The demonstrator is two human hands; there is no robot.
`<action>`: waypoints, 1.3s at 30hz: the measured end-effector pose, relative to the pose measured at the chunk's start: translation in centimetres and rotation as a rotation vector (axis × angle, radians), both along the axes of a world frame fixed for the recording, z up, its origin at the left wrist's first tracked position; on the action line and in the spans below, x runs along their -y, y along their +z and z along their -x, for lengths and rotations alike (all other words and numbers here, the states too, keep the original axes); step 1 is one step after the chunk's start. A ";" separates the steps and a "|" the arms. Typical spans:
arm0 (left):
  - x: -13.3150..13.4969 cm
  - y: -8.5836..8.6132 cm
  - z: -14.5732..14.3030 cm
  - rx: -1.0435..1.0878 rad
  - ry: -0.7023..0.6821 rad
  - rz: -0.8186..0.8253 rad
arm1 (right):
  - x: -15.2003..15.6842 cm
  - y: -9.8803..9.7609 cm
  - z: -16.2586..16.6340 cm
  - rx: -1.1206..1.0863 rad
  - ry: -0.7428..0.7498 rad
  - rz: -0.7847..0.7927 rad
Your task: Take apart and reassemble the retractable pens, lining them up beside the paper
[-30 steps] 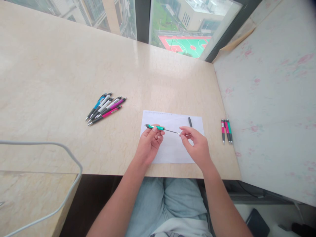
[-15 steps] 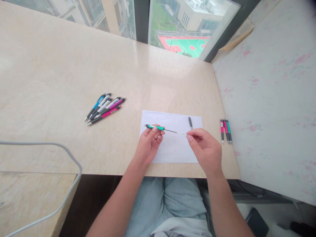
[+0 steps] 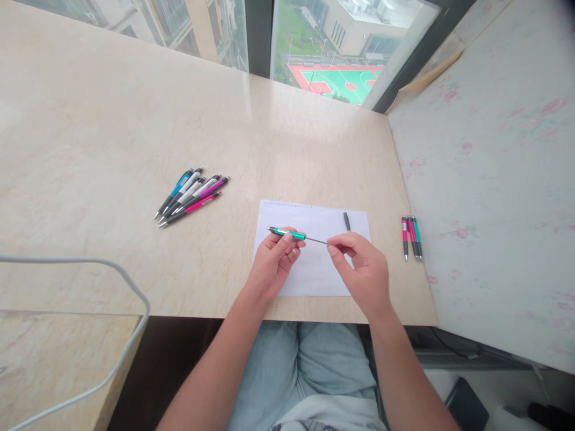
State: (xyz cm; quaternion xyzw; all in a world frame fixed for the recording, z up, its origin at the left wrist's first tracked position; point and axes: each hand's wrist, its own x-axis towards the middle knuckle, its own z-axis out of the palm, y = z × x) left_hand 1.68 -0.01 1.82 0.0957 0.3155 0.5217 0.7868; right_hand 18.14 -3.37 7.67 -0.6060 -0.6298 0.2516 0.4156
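Note:
My left hand [image 3: 275,263] is closed around the green barrel [image 3: 294,235] of a ballpoint pen with its front part off. A thin ink refill [image 3: 315,240] sticks out of the barrel toward the right. At the refill's tip, the thumb and forefinger of my right hand [image 3: 362,266] are pinched on a tiny pale pen spring, now mostly hidden by the fingertips. Beyond that hand, a black pen grip section [image 3: 347,221] lies on a white sheet of paper [image 3: 309,275], which is under both hands.
Several assembled pens [image 3: 193,197] in blue, silver, purple and pink lie in a bunch on the left of the table [image 3: 112,131]. By the right wall [image 3: 494,179] rest pink and green pens [image 3: 411,238]. A pale cable [image 3: 130,281] curves at lower left.
My right hand has moved left with the spring, closing the gap to the refill's tip. The left hand and green barrel have shifted slightly right.

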 end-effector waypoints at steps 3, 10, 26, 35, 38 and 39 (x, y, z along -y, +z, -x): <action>0.1 -0.1 0.0 -0.001 -0.029 -0.010 | -0.1 -0.3 0.2 -0.017 0.014 0.004; 0.0 -0.1 0.1 0.014 -0.029 -0.012 | -0.1 -0.6 0.6 -0.038 0.004 -0.006; -0.2 0.1 0.1 0.049 0.022 0.030 | -3.2 -7.2 -6.7 0.625 -0.369 0.080; -0.2 -0.2 0.1 0.040 0.026 0.030 | -2.1 -5.8 -5.6 0.076 -0.327 0.111; -0.3 -0.2 0.1 0.030 0.034 0.015 | -0.4 -3.7 -5.3 -0.169 -0.261 0.164; -0.3 -0.2 0.1 0.025 0.037 0.011 | 0.2 -3.0 -5.3 -0.203 -0.255 0.152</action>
